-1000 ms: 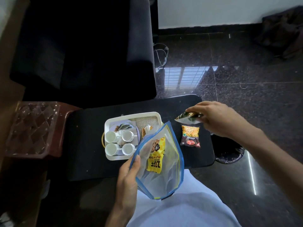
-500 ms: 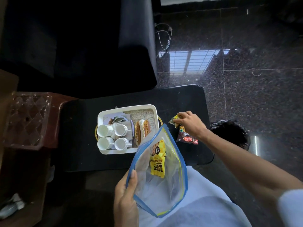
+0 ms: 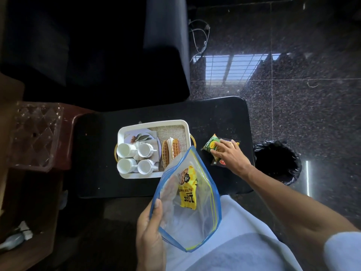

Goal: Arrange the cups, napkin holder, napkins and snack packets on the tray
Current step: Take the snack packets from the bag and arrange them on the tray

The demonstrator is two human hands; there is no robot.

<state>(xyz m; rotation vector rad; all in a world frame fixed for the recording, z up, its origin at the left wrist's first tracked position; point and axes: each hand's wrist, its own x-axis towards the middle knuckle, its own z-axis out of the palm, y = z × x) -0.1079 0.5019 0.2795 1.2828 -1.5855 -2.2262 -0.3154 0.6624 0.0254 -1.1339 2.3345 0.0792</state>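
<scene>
Left hand (image 3: 149, 233) grips tilted zip bag (image 3: 195, 227), right hand (image 3: 231, 156) flat on green packet (image 3: 211, 145) at 3 o'clock of tray (image 3: 154, 123) — yellow packet (image 3: 188, 194) may slip out.

— What am I looking at on the wearer from here?
— I'm seeing a pale blue garment (image 3: 234, 222) covering the body at the bottom of the view, the cloth looking plain.
— And the arms?
— A short sleeve (image 3: 343, 251) in the same pale blue is showing on the right upper arm. The forearm below it, the right hand (image 3: 232, 157) and the left hand (image 3: 150, 237) are going bare.
</scene>
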